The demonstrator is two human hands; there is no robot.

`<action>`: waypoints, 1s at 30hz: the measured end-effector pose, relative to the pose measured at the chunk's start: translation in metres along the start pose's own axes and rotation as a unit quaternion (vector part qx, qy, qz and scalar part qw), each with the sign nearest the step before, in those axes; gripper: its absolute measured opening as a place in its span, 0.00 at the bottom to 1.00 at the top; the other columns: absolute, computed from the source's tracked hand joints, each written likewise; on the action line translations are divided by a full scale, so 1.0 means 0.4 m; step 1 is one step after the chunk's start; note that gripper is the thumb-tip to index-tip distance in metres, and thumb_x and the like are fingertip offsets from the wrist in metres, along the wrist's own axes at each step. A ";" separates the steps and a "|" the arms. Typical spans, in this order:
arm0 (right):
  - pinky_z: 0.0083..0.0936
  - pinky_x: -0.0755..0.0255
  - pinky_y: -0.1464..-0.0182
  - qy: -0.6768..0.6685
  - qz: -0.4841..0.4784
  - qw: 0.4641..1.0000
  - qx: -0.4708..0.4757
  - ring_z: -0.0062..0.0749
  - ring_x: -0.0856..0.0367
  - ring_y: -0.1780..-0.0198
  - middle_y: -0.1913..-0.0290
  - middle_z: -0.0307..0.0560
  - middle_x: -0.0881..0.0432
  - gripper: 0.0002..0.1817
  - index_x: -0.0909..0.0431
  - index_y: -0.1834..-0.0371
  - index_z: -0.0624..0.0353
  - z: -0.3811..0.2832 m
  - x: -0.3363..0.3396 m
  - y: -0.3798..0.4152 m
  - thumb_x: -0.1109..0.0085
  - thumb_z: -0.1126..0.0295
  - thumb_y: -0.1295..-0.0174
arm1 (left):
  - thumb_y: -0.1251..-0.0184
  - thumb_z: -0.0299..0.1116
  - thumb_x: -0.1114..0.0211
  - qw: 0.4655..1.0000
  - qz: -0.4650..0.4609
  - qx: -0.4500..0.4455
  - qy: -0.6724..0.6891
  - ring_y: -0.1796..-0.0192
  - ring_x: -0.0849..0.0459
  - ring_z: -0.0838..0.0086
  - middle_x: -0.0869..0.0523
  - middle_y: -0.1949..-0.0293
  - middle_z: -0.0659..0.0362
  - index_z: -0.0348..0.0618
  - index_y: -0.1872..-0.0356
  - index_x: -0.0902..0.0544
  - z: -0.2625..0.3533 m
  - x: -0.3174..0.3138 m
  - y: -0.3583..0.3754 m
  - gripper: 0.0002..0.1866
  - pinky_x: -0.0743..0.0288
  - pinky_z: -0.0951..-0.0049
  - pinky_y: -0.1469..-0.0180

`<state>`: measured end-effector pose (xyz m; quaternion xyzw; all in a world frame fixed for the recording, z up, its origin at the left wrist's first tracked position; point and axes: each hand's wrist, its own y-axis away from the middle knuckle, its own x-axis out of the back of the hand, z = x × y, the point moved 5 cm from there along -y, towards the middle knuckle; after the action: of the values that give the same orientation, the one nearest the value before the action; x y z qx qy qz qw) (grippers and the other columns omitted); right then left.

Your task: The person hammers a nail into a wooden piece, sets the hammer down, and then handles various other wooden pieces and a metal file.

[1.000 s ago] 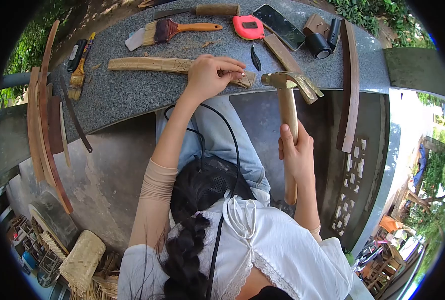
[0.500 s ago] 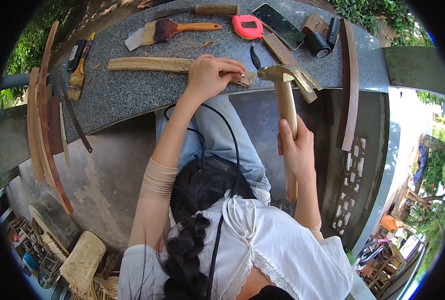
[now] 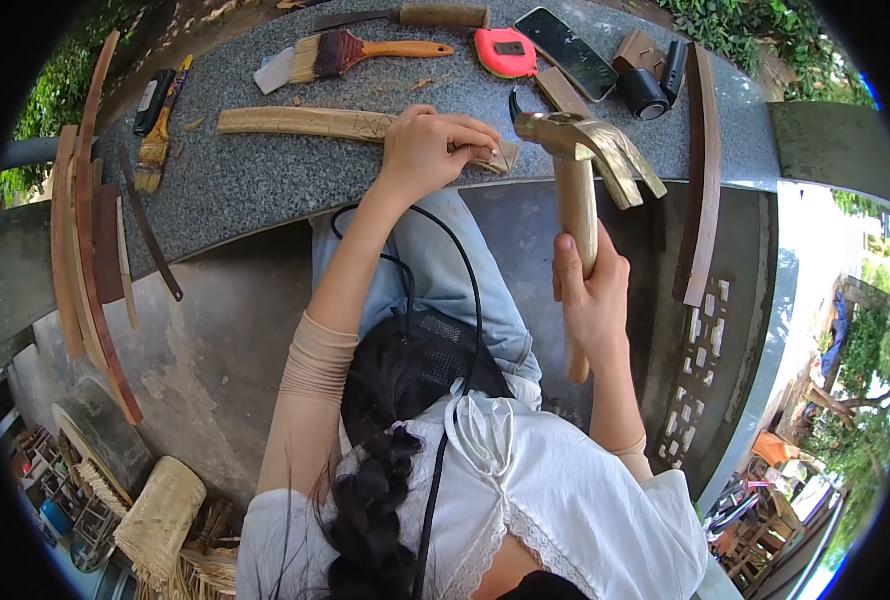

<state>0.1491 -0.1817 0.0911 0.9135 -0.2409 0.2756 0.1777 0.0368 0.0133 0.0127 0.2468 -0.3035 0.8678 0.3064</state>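
Observation:
My right hand (image 3: 593, 292) is closed around the wooden handle of a claw hammer (image 3: 573, 195). The hammer's metal head is up near the table's front edge, just right of my left hand, its claw pointing right. My left hand (image 3: 427, 158) has its fingers pinched on a small brown piece (image 3: 481, 153), whose full shape is hidden. That piece is over the right end of a curved wooden strip (image 3: 300, 122) with pencil-like marks, lying along the stone table. My left hand rests on this strip and covers part of it.
On the granite table (image 3: 265, 185) lie a wide paintbrush (image 3: 340, 53), a narrow brush (image 3: 155, 150), a pink tape measure (image 3: 505, 52), a phone (image 3: 565, 52), a wooden-handled blade (image 3: 443, 15) and a black cylinder (image 3: 643, 95). Wood strips (image 3: 700, 180) overhang the right edge, others (image 3: 85, 220) the left.
The hammer has risen slightly and its head looks a little nearer the camera. My left hand stays pinched over the strip; the whole view has shifted a little.

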 end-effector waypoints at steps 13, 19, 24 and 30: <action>0.34 0.31 0.75 0.063 -0.044 0.996 -0.040 0.38 0.21 0.82 0.84 0.50 0.25 0.20 0.24 0.63 0.63 0.029 -0.025 -0.015 0.42 0.53 0.28 | 0.42 0.43 0.28 1.000 0.000 0.014 -0.027 0.63 0.15 0.84 0.09 0.61 0.80 0.60 0.69 0.07 -0.004 0.000 0.001 0.05 0.32 0.73 0.48; 0.33 0.31 0.75 0.010 -0.005 1.000 -0.023 0.39 0.21 0.82 0.84 0.51 0.25 0.19 0.24 0.63 0.63 -0.003 -0.001 -0.009 0.42 0.55 0.28 | 0.40 0.42 0.29 1.000 0.004 -0.007 -0.002 0.66 0.15 0.83 0.09 0.61 0.80 0.59 0.69 0.07 -0.001 -0.003 0.001 0.05 0.32 0.74 0.48; 0.32 0.32 0.76 0.067 -0.050 0.996 -0.033 0.33 0.23 0.83 0.84 0.47 0.25 0.20 0.23 0.61 0.63 0.040 -0.022 -0.014 0.43 0.53 0.27 | 0.40 0.42 0.29 1.000 -0.002 0.005 -0.010 0.68 0.17 0.81 0.09 0.62 0.79 0.59 0.69 0.07 0.001 0.001 -0.002 0.05 0.31 0.74 0.49; 0.32 0.32 0.75 0.029 -0.011 0.998 -0.050 0.31 0.23 0.81 0.83 0.46 0.25 0.21 0.23 0.61 0.62 0.031 0.019 -0.018 0.44 0.52 0.27 | 0.40 0.41 0.29 1.000 0.008 0.027 0.010 0.68 0.16 0.80 0.09 0.62 0.78 0.58 0.69 0.07 -0.004 -0.004 -0.007 0.05 0.31 0.74 0.49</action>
<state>0.1636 -0.1842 0.0844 0.8978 -0.2392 0.2875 0.2327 0.0395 0.0157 0.0116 0.2435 -0.2791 0.8804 0.2962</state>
